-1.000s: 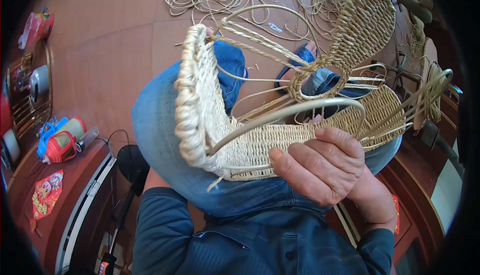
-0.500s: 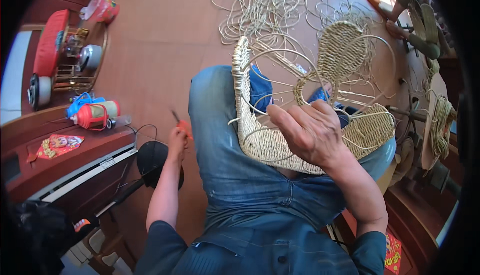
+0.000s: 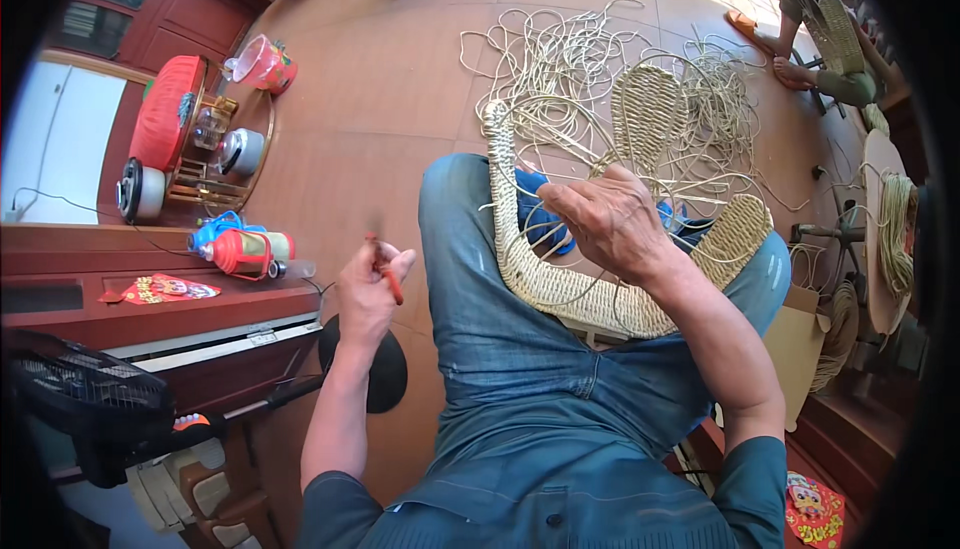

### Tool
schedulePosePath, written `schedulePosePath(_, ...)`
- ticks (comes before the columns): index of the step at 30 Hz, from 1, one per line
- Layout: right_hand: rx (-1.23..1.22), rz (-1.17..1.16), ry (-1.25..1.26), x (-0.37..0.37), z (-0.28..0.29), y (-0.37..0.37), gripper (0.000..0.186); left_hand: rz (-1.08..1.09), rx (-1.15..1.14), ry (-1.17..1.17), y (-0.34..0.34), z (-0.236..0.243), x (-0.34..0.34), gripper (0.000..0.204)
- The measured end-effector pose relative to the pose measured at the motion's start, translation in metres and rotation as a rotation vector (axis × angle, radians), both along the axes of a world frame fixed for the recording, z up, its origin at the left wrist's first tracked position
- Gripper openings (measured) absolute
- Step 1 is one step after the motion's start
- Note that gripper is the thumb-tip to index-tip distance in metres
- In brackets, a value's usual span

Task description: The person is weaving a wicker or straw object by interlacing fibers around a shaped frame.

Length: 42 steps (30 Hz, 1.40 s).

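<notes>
A woven straw piece [image 3: 535,274] on a thin bent-rod frame lies across my thighs. It has a tall wrapped edge at the left, an upright oval woven panel [image 3: 648,114] at the far side and another woven panel [image 3: 735,234] at the right. My right hand [image 3: 615,224] is closed over the middle of it, gripping the frame; the fingers' undersides are hidden. Off to the left, clear of the weaving, my left hand [image 3: 368,284] grips a red-handled tool [image 3: 391,284]. The tool's dark tip is blurred, so its exact kind does not show.
Loose straw cord [image 3: 555,64] lies tangled on the floor ahead. Another person's foot [image 3: 793,71] is at the far right, near a round board [image 3: 885,239] hung with cord. At left are a red thermos [image 3: 240,251], a wooden cabinet [image 3: 60,299] and a black fan [image 3: 90,389].
My left hand has come up and to the right with the red-handled tool. The view has shifted, showing more of the room. My right hand keeps its hold on the woven piece.
</notes>
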State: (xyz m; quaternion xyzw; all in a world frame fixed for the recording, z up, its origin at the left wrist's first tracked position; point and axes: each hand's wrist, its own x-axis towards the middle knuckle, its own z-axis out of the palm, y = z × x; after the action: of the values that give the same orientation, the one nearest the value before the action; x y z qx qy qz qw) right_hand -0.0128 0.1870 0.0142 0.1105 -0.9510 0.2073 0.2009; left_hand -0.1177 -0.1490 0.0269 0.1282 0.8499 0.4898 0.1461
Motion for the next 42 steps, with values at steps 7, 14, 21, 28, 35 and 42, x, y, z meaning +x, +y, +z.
schedulePosePath(7,0.016,0.007,0.016,-0.001,-0.004,0.001,0.003,-0.341,-0.754,0.892,0.013,0.015,-0.019,0.026)
schedulePosePath(14,-0.003,0.024,0.0,0.001,-0.008,0.003,0.042,-0.491,-0.806,0.942,0.022,0.008,-0.044,0.043)
schedulePosePath(21,-0.01,0.015,0.052,0.0,-0.007,0.002,0.01,-0.49,-0.814,1.092,0.044,0.004,-0.041,0.029)
schedulePosePath(28,-0.032,0.01,0.026,0.0,-0.008,0.001,0.01,-0.475,-0.815,1.123,0.055,0.011,-0.038,0.017)
schedulePosePath(35,-0.051,0.01,0.036,0.0,-0.009,0.0,0.011,-0.453,-0.958,1.209,0.063,0.02,-0.027,0.016)
schedulePosePath(42,-0.064,0.017,0.043,0.0,-0.009,0.0,0.01,-0.429,-1.142,1.269,0.067,0.027,-0.023,0.013)
